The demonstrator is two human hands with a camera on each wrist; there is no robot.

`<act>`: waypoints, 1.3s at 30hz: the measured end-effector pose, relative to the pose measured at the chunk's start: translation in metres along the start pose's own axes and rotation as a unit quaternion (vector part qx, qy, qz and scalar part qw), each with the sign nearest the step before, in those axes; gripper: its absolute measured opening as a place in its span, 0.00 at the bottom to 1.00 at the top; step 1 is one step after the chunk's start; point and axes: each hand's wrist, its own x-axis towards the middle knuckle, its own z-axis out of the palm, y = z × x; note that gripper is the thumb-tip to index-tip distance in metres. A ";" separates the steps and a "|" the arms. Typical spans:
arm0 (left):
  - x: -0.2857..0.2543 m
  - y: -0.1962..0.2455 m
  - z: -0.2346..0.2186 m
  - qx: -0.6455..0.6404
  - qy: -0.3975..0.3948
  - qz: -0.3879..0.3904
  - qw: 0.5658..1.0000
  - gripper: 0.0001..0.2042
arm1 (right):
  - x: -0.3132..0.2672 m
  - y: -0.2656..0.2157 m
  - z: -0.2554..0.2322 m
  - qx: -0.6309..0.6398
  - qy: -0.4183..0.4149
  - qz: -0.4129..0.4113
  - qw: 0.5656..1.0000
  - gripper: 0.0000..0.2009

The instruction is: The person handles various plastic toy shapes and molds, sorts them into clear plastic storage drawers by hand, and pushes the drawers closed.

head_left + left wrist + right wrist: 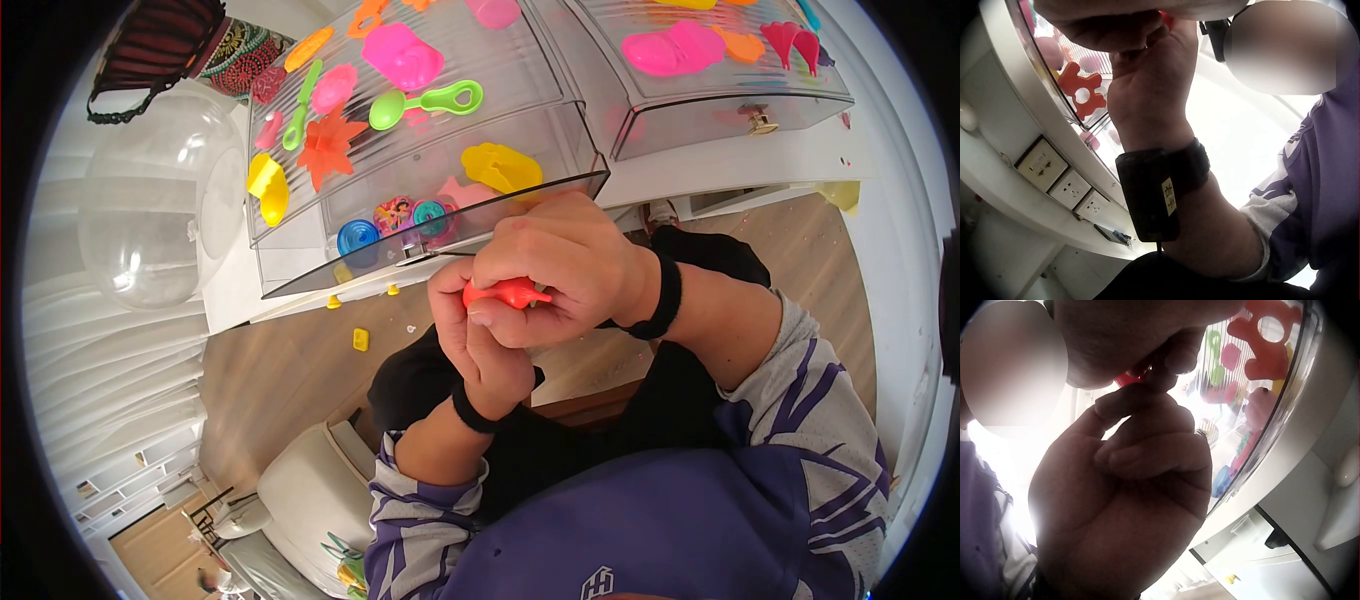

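Observation:
Both hands meet in front of the drawer box, on a small glossy red bulb with a narrow tip [508, 292]. My left hand [480, 345] curls its fingers at the bulb's left end. From the other side my right hand [570, 265] pinches it between thumb and fingers, and the narrow tip points right. In the left wrist view, the right hand [1150, 94] is seen from its wrist side with only a sliver of red showing. The right wrist view shows the palm of the left hand [1129, 481], fingers folded, with the red bulb [1127, 379] mostly hidden behind fingers.
A clear drawer box [440, 150] bears plastic toys, including a green spoon [425, 103], a pink shape [402, 57] and an orange leaf shape [330, 143]. A second clear box [735, 125] stands to the right. A transparent dome [150, 200] is at left. A yellow piece [361, 340] lies on the floor.

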 end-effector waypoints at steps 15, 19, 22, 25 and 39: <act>0.000 0.001 -0.001 0.027 -0.003 0.001 1.000 0.19 | 0.001 0.000 0.001 0.002 0.006 -0.002 1.000 0.13; 0.001 0.003 0.001 0.020 -0.006 0.009 1.000 0.19 | 0.000 0.000 0.001 0.005 0.005 -0.004 1.000 0.13; -0.001 -0.001 0.000 0.010 -0.002 0.017 1.000 0.19 | 0.000 0.000 0.001 0.006 0.004 -0.001 1.000 0.12; -0.002 -0.005 -0.003 0.011 -0.016 0.024 1.000 0.18 | 0.000 0.000 0.001 0.008 0.006 0.000 1.000 0.12; 0.000 0.004 0.001 0.021 0.009 -0.003 1.000 0.16 | 0.000 0.001 0.001 0.012 0.007 -0.004 1.000 0.12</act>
